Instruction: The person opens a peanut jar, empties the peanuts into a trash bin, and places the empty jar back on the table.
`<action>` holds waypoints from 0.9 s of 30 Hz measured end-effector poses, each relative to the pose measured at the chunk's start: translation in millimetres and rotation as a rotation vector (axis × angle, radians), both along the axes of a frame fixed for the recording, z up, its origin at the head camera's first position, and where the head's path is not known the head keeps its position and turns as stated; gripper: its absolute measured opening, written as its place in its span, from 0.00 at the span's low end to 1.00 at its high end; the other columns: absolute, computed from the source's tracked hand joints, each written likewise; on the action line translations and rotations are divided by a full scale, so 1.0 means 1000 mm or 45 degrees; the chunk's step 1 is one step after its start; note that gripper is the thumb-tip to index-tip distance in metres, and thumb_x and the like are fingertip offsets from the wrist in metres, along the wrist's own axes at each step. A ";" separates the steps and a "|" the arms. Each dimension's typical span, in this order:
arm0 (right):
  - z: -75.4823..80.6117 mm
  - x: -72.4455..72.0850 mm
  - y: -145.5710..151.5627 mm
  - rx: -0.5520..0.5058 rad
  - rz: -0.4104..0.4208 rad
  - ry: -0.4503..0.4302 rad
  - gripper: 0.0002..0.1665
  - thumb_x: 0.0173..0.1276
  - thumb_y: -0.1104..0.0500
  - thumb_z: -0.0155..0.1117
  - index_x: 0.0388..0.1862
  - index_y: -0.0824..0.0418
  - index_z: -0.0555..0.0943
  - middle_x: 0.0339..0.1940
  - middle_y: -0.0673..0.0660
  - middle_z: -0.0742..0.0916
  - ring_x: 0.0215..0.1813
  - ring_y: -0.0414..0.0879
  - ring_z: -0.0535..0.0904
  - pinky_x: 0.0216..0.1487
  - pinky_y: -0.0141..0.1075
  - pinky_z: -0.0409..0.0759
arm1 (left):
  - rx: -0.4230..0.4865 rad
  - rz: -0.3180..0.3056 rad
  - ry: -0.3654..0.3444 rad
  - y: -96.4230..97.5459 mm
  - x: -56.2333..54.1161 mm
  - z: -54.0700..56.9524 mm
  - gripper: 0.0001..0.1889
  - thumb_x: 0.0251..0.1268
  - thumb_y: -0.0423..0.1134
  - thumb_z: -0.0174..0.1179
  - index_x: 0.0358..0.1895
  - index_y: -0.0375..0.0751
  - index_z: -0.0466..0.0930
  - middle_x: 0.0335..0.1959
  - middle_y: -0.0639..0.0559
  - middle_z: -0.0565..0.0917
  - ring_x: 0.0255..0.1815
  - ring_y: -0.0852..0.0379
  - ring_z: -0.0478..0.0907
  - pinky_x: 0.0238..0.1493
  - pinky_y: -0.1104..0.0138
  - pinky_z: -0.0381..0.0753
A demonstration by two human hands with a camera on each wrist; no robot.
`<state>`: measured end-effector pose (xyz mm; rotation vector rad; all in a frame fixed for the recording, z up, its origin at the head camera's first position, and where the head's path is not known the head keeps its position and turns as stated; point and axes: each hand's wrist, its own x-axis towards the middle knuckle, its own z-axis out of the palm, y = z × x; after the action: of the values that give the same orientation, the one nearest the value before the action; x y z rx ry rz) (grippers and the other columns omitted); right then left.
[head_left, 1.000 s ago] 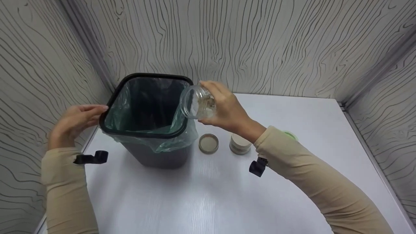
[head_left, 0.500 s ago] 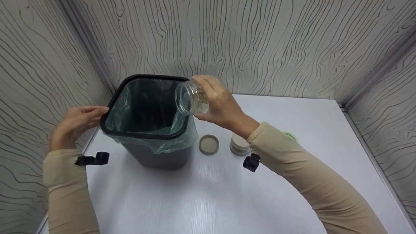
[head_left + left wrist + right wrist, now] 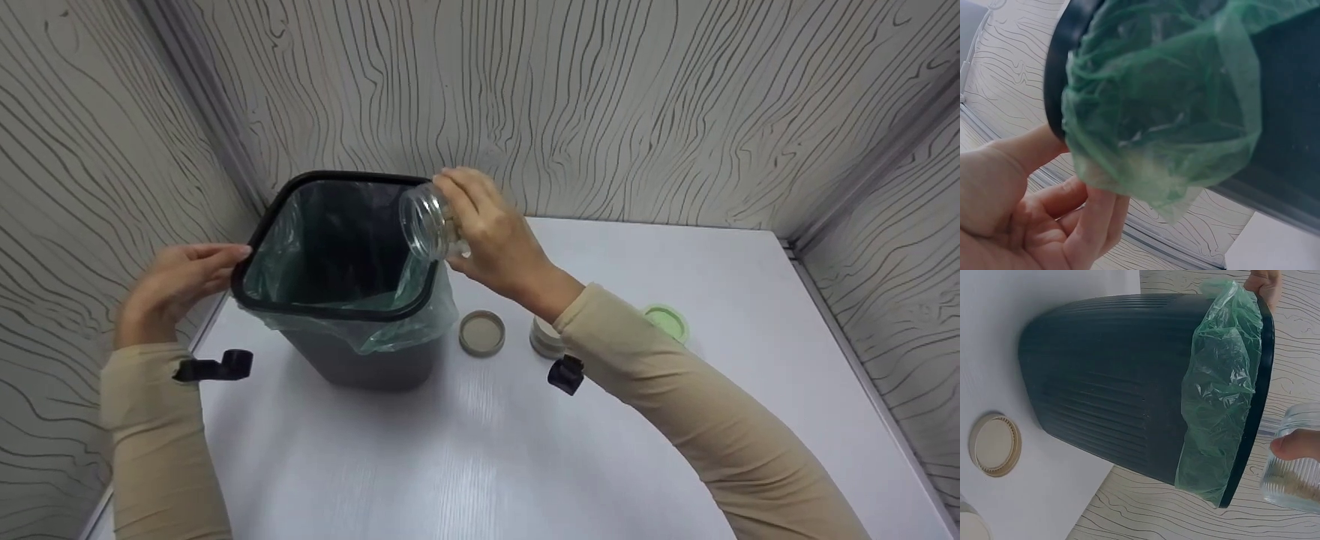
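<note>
A dark trash bin (image 3: pixel 360 367) stands on the white table, its green bag (image 3: pixel 416 322) folded over the black rim. My left hand (image 3: pixel 176 281) pinches the left side of the rim; in the left wrist view, the thumb is at the rim and the fingers lie partly behind the bag (image 3: pixel 1168 112). My right hand (image 3: pixel 491 232) grips a clear glass jar (image 3: pixel 422 225), tilted with its mouth toward the bin's opening at the right rim. Some brownish contents show inside the jar (image 3: pixel 1292 486) in the right wrist view. What lies at the bin's bottom is too dark to tell.
Right of the bin a beige round lid (image 3: pixel 481 334) lies on the table. Beside it sits a round beige-topped container (image 3: pixel 545 341), partly hidden by my right arm. A light green lid (image 3: pixel 666 322) lies farther right. Patterned walls enclose the back and sides.
My right hand has moved left and slightly up with the jar, bringing its mouth farther over the bin. More of the green lid shows. The left hand stays at the rim.
</note>
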<state>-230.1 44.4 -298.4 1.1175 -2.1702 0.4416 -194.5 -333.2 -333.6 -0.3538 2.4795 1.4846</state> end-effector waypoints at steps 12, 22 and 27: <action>-0.007 0.000 -0.010 0.062 0.001 0.343 0.32 0.57 0.62 0.71 0.61 0.68 0.73 0.60 0.64 0.81 0.64 0.58 0.75 0.71 0.42 0.73 | 0.032 0.005 0.018 0.000 0.001 0.000 0.36 0.65 0.59 0.55 0.66 0.34 0.65 0.31 0.78 0.81 0.39 0.76 0.81 0.45 0.84 0.78; -0.004 -0.002 -0.013 0.064 -0.016 0.330 0.28 0.62 0.66 0.64 0.62 0.65 0.73 0.60 0.63 0.80 0.66 0.58 0.74 0.71 0.42 0.73 | 0.032 0.001 0.003 -0.001 0.002 0.000 0.34 0.64 0.61 0.55 0.64 0.38 0.67 0.33 0.79 0.81 0.40 0.77 0.80 0.58 0.74 0.77; -0.007 -0.001 -0.019 0.101 -0.008 0.394 0.23 0.68 0.68 0.56 0.62 0.64 0.74 0.60 0.63 0.80 0.65 0.57 0.74 0.71 0.41 0.73 | 0.026 0.001 0.000 0.000 0.001 0.000 0.36 0.64 0.61 0.55 0.66 0.36 0.66 0.33 0.79 0.81 0.40 0.77 0.80 0.65 0.67 0.76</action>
<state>-231.2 25.7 -304.9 1.1397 -1.9319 0.1664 -193.2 -333.2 -334.0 -0.3514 2.4625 1.5095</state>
